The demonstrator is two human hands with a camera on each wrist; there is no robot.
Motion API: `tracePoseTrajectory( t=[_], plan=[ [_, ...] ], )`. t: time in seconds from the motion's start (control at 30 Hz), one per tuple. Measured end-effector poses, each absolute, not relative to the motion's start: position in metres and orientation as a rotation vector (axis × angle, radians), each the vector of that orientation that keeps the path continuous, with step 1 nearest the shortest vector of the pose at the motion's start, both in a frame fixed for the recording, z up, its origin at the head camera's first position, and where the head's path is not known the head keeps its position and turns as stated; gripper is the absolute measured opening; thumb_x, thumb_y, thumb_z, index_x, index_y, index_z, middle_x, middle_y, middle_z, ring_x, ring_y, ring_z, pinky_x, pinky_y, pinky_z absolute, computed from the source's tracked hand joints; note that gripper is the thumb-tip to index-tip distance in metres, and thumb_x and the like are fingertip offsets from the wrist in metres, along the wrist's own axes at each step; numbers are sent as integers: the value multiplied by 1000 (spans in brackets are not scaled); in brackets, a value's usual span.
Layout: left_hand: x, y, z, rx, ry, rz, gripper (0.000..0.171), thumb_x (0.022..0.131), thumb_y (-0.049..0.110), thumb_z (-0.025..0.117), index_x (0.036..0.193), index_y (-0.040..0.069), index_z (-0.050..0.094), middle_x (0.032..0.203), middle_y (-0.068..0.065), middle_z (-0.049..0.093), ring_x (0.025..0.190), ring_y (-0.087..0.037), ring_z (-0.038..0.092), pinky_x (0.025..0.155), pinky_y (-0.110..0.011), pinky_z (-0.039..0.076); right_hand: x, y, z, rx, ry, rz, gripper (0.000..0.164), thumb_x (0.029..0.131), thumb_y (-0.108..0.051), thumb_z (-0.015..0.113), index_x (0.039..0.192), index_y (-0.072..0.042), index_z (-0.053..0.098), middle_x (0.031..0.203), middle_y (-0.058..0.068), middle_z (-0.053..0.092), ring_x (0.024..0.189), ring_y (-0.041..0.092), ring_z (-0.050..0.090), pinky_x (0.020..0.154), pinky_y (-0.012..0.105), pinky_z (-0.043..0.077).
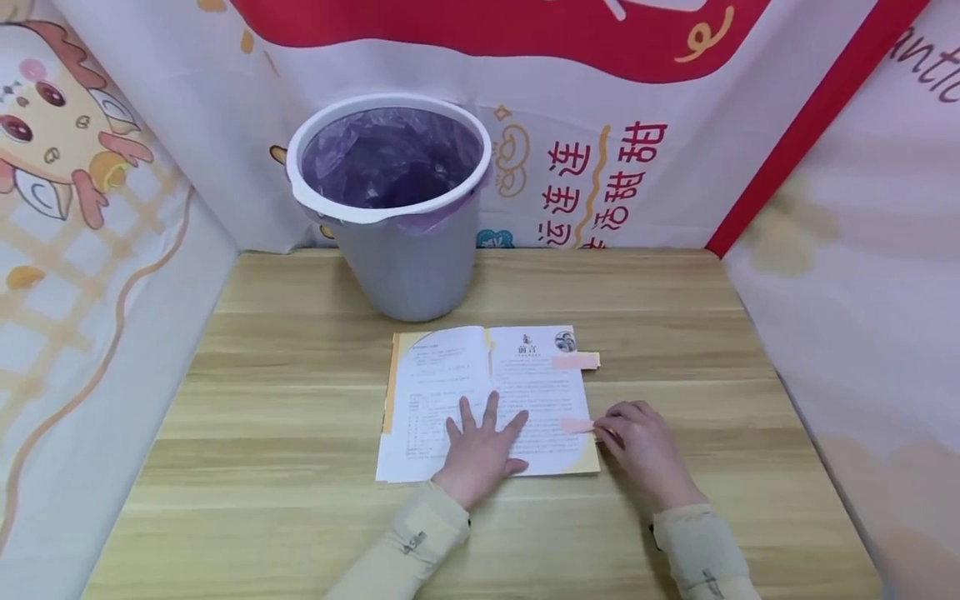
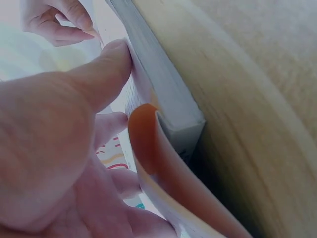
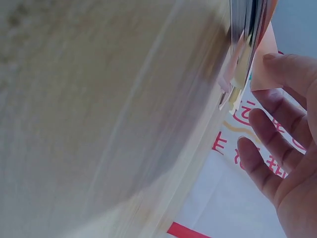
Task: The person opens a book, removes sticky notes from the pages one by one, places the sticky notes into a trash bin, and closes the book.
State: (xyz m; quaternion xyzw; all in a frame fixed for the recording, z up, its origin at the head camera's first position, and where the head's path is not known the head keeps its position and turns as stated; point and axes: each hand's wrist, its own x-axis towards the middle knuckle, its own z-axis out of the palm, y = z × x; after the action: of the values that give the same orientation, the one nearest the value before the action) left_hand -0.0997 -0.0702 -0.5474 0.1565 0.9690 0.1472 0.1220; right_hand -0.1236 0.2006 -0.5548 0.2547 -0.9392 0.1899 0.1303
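An open book [image 1: 442,367] lies on the table with printed pages showing. My left hand [image 1: 480,454] rests on it with the fingers spread across the middle, pressing the pages near the lower edge. Between thumb and index finger, my right hand [image 1: 648,454] pinches a pink sticky tab [image 1: 576,426] at the right page's edge. The same tab [image 3: 262,74] appears under the thumb in the right wrist view, with the other fingers loosely bent. Higher up, a second pink tab [image 1: 573,361] sticks out past that page edge. The left wrist view shows the thick page block [image 2: 163,79] from below.
A grey bin [image 1: 408,271] with a white rim and purple liner stands behind the book, towards the back of the table. The wood-grain table [image 1: 300,500] is bounded by printed cloth [image 1: 615,108] at the back and both sides.
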Motion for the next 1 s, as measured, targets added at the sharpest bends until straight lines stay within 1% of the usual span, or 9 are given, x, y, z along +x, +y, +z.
tracePoseTrajectory(
  t=[0.2,0.43,0.57,0.7,1.0],
  plan=[
    [-100,-69,-545,449,2814,427,74,85,52,69,151,28,44,159,-26,21,132,-69,15,97,-80,24,-120,201,-553,739,-2727,525,15,76,-9,86,89,-8,79,91,4,69,89,25,60,80,42,51],
    [-98,-69,-545,438,2792,408,73,84,51,70,150,30,45,157,-29,24,129,-71,18,95,-80,28,-116,202,-554,755,-2709,520,18,73,-10,87,89,-8,79,91,4,71,88,24,62,80,42,53],
    [-95,-69,-546,437,2802,419,73,84,51,70,149,28,46,155,-30,25,128,-72,21,95,-79,30,-116,203,-556,766,-2685,522,18,73,-10,87,88,-9,78,91,4,73,88,23,63,82,42,53],
    [-93,-69,-546,446,2815,426,73,84,51,70,149,27,47,154,-31,27,126,-73,23,94,-79,32,-116,205,-558,789,-2639,525,17,71,-8,88,85,-9,78,88,5,74,85,24,64,80,43,53],
    [-98,-69,-545,479,2841,413,73,84,52,69,149,28,46,155,-31,26,127,-73,21,94,-80,31,-117,205,-554,730,-2670,559,15,74,-5,86,85,-8,76,88,3,73,88,24,64,82,42,52]
  ],
)
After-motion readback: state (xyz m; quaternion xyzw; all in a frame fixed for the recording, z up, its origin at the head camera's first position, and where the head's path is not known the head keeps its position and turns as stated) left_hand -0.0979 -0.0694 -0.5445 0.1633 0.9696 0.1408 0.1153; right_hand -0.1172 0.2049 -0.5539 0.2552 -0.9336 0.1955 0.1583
